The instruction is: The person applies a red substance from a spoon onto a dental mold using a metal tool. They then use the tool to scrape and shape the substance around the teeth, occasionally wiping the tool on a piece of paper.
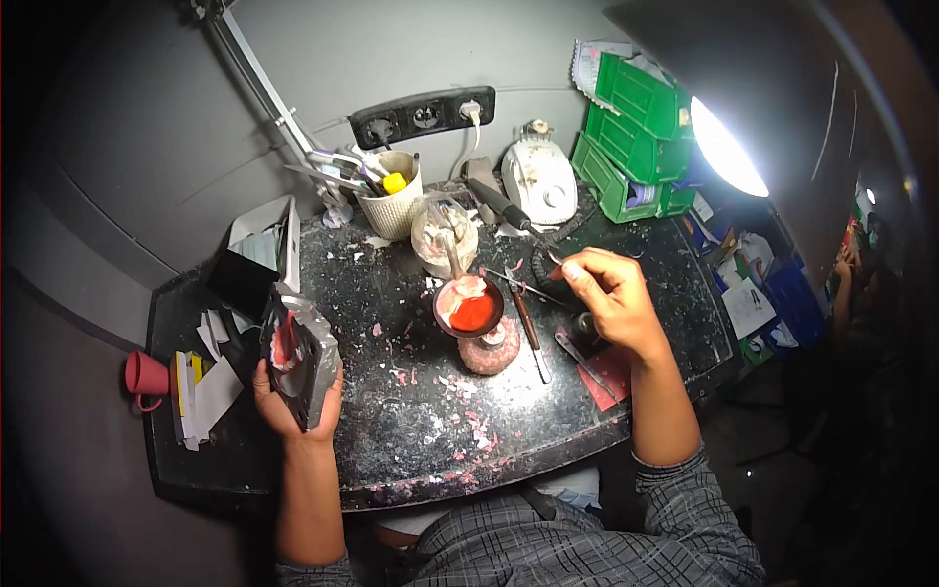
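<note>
At the left, my left hand [305, 421] is wrapped round the lower end of a grey metal dental articulator [318, 347]. A pink denture base with pale teeth [285, 344] shows inside it. My right hand [611, 293], raised over the right half of the bench, pinches a thin metal instrument [555, 262]; most of it is hidden by the fingers. Between the hands, a small round pan of molten red wax [473, 313], with paler pink wax at its rim, sits over a wax-coated burner [489, 354]. A wooden-handled wax knife [526, 318] lies beside it.
A pink wax sheet [608, 380] lies near the right forearm. Behind the pan stand a cloudy jar [445, 235], a tool cup [396, 210], a black handpiece [501, 205] and its white control unit [541, 181]. Green bins [641, 117] and a bright lamp [729, 147] are at right.
</note>
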The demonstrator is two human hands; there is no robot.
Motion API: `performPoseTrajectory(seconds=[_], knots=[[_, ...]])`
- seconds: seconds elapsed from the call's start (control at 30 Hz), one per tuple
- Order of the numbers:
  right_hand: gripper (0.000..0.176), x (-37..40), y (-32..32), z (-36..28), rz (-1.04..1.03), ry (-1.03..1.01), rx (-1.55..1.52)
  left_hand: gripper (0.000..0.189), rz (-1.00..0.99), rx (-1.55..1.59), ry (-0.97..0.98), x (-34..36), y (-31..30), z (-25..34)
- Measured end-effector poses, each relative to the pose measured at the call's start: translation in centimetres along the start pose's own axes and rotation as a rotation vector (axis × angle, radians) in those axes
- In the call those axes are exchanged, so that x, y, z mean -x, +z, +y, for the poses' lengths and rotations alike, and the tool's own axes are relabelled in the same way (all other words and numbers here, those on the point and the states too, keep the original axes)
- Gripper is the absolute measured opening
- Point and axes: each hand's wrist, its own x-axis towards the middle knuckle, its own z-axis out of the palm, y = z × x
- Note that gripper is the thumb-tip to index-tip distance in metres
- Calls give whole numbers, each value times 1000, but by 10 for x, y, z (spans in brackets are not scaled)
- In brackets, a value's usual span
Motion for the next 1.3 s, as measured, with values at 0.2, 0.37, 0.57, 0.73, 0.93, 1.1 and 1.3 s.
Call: performPoseTrajectory(seconds=[0.2,0.37,0.57,0.73,0.93,1.1,1.3], knots=[[36,1,-5,5,-78,219,-297,51,-49,-69,-31,1,9,-5],[44,0,-4,2,-88,221,-374,51,-43,-72,-29,-1,6,-5],[53,1,-4,3,-87,252,-258,54,-27,-38,-39,-1,1,-5],[54,1,-6,8,-140,294,-205,60,-23,-29,-35,-1,0,-8],[28,-1,-1,11,-178,253,-354,65,-92,-50,-1,0,12,-18],[25,1,11,12,-45,356,-340,53,7,43,-54,-1,16,-19],[29,-1,5,3,21,313,-384,52,74,-244,5,6,38,-27]])
